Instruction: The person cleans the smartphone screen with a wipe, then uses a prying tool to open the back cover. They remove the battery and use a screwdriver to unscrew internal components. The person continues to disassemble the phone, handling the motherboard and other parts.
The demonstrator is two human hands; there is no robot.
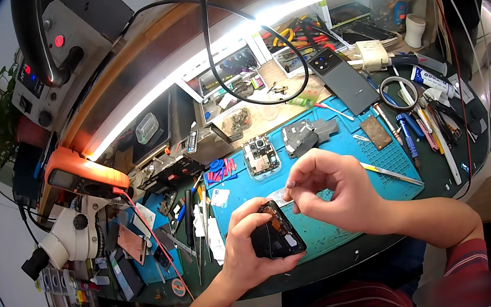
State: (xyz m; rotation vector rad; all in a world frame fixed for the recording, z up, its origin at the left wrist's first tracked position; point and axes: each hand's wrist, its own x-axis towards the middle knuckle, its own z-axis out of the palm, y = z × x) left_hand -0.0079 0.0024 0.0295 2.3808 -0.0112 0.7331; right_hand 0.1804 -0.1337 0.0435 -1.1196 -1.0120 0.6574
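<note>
My left hand point(241, 245) grips an opened smartphone point(270, 242), thumb along its lower edge and fingers around the far side. Its inside faces up, with an orange-brown flex part and dark casing showing. Just right of it and above the mat, my right hand point(335, 190) is closed in a pinch. A tiny item may be between its fingertips, too small to name. Beside those fingertips is a pale, see-through piece point(279, 198); whether it is held or lies on the mat, I cannot tell. Beyond the hands, a clear tray point(265, 171) holds a circuit board with camera modules.
A blue work mat point(326, 233) covers the bench. Dark phone parts point(309, 134) and a grey phone point(345, 80) lie beyond my right hand. Screwdrivers and tweezers crowd the right side. At left stand an orange multimeter point(85, 173) and a white microscope point(66, 238). A black cable point(209, 45) hangs overhead.
</note>
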